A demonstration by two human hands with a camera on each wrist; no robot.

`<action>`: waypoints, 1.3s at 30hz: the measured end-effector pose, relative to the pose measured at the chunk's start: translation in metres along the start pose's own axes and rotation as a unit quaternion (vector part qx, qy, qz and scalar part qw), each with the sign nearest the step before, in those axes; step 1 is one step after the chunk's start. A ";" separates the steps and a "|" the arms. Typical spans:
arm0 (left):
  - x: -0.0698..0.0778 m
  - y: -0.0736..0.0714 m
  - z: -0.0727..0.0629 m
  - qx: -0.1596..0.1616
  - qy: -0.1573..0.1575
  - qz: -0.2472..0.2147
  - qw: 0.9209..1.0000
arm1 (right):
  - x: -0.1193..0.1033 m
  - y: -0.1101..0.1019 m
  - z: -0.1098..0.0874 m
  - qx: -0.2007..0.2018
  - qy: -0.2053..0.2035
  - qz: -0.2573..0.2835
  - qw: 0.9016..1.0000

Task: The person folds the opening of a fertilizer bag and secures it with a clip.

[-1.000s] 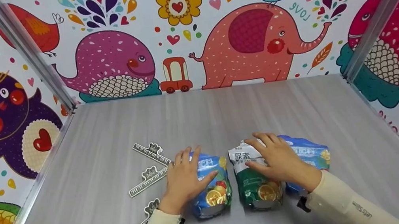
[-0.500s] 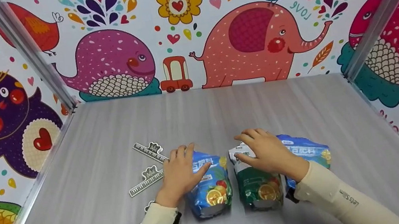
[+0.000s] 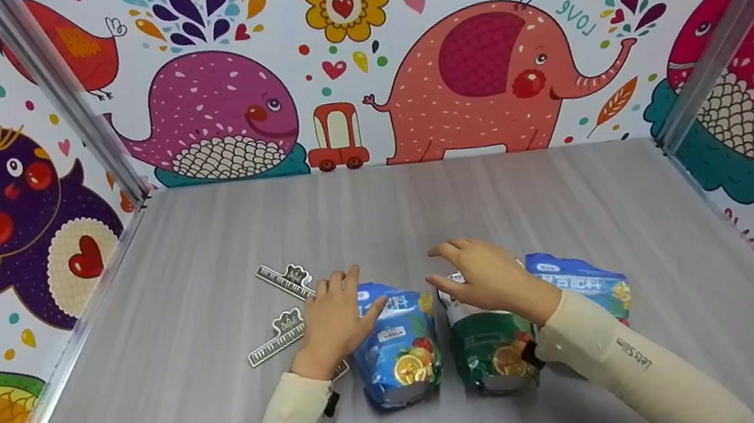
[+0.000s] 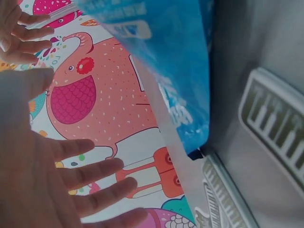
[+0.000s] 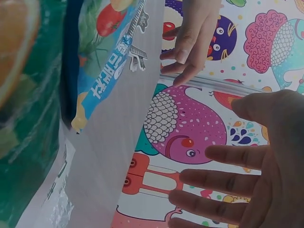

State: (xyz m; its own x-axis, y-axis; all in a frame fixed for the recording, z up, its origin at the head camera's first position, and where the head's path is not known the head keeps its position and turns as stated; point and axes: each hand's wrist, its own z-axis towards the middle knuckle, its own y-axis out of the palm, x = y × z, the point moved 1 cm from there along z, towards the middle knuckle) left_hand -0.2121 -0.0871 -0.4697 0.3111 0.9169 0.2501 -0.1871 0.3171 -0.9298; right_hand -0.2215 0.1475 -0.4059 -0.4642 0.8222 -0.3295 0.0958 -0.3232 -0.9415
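My left hand (image 3: 333, 317) hovers over the left edge of a blue fertilizer bag (image 3: 398, 359), fingers spread and holding nothing. In the left wrist view that hand (image 4: 52, 175) shows a gap between its fingers and the blue bag (image 4: 175, 57). Over the top of a green-and-white bag (image 3: 490, 341) is my right hand (image 3: 490, 280), its fingers extended. The right wrist view has this hand (image 5: 261, 180) apart from the green bag (image 5: 28, 118), with nothing in it. Another blue bag (image 3: 584, 277) lies partly behind my right wrist.
Left of the bags lie piano-keyboard clips, one farther back (image 3: 287, 279) and one nearer clip (image 3: 278, 343). A third clip (image 3: 340, 370) is mostly hidden under my left forearm. The grey table (image 3: 378, 219) meets cartoon-printed walls (image 3: 218, 115) at the back and sides.
Both hands have shifted a little leftward and away from me over the bags, showing more of the left bag and the right blue bag. The bags stay where they were.
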 end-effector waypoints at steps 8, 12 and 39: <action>-0.005 -0.002 0.002 -0.013 -0.020 -0.004 1.000 | -0.002 0.003 0.017 -0.015 0.021 0.031 0.999; -0.007 0.000 0.003 -0.031 -0.030 -0.003 0.999 | 0.000 0.008 0.023 -0.016 0.021 0.034 0.999; -0.013 0.016 0.018 -0.084 -0.029 0.042 0.995 | -0.014 0.051 0.057 -0.061 0.014 -0.116 0.991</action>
State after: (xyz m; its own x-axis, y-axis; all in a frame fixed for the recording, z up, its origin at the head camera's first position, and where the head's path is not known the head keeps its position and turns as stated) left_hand -0.2355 -0.0900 -0.4830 0.2458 0.9523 0.1809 -0.0492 0.1987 -0.9788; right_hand -0.2603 0.0927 -0.4448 -0.4614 0.8813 -0.1026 0.0948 -0.0660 -0.9933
